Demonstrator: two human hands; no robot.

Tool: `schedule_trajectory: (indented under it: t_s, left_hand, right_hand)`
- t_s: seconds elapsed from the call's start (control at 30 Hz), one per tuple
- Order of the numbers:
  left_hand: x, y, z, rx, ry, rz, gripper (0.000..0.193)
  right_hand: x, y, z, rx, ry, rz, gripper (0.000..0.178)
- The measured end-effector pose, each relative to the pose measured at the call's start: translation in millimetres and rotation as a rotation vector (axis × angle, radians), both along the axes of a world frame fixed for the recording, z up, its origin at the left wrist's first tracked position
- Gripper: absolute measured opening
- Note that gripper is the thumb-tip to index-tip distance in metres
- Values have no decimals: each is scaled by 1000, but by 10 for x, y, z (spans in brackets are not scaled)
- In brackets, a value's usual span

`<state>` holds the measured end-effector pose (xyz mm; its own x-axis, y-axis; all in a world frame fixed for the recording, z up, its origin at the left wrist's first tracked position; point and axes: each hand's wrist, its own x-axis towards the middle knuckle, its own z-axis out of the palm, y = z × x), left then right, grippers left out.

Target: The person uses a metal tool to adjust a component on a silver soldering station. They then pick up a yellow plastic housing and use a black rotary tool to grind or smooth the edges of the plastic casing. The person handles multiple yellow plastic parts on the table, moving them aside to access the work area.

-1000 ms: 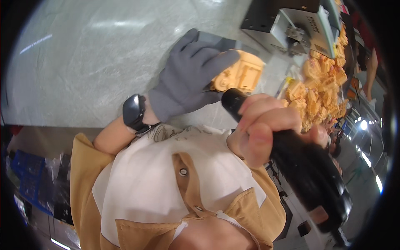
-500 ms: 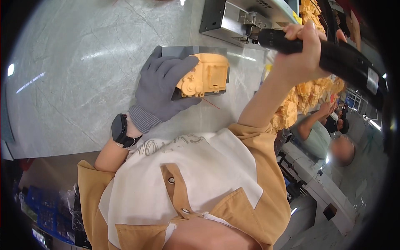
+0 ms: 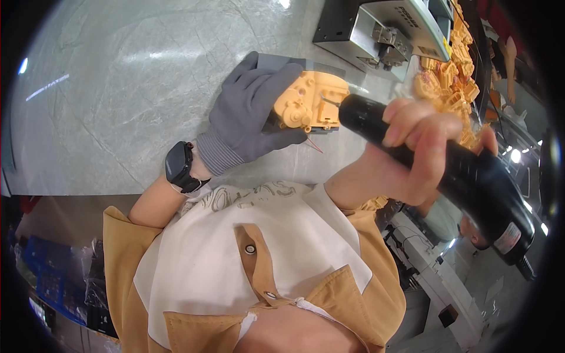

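My left hand (image 3: 250, 109), in a grey knitted glove, grips the left side of an orange-yellow plastic housing (image 3: 303, 106). That housing has round gear-like bosses and a square recess, and it sits in a dark grey block fixture (image 3: 275, 62) on the table. A thin red wire (image 3: 316, 145) pokes out at its near side. My bare right hand (image 3: 421, 138) is wrapped round a black electric screwdriver (image 3: 368, 119). The tool's slim bit (image 3: 331, 101) points left, over the right part of the housing; whether it touches cannot be made out.
A metal-fronted machine (image 3: 382, 38), likely a screw feeder, stands beyond the housing at far right. Behind it lies a heap of similar orange-yellow parts (image 3: 453, 76). The grey marbled table (image 3: 135, 106) stretches left. Blue crates (image 3: 53, 267) stand below at left; a co-worker (image 3: 444, 217) is at right.
My right hand has brought the screwdriver down and left, from beside the machine to the housing. The left hand keeps its grip. The whole view has shifted slightly.
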<state>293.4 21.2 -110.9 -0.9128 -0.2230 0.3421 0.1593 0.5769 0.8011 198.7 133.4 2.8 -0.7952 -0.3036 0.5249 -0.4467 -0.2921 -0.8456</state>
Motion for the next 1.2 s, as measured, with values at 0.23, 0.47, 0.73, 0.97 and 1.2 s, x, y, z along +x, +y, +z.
schedule_trajectory:
  t_s: [0.23, 0.47, 0.73, 0.97, 1.2]
  left_hand:
    - [5, -5, -18, 0, 3, -6, 83]
    - [33, -40, -7, 62, -48, -39, 84]
    - [39, -47, 6, 43, -54, -42, 85]
    - [52, -41, -2, 74, -76, -34, 85]
    - [44, -35, 2, 74, -65, -22, 85]
  right_hand:
    - [-113, -154, -35, -58, -89, 26, 47]
    - [-212, -220, -79, 60, -71, -60, 57]
    - [-186, -272, -53, -4, -210, -70, 59]
    - [-201, -293, -52, 66, -42, -57, 55]
    - [-188, -338, -56, 55, -53, -72, 49]
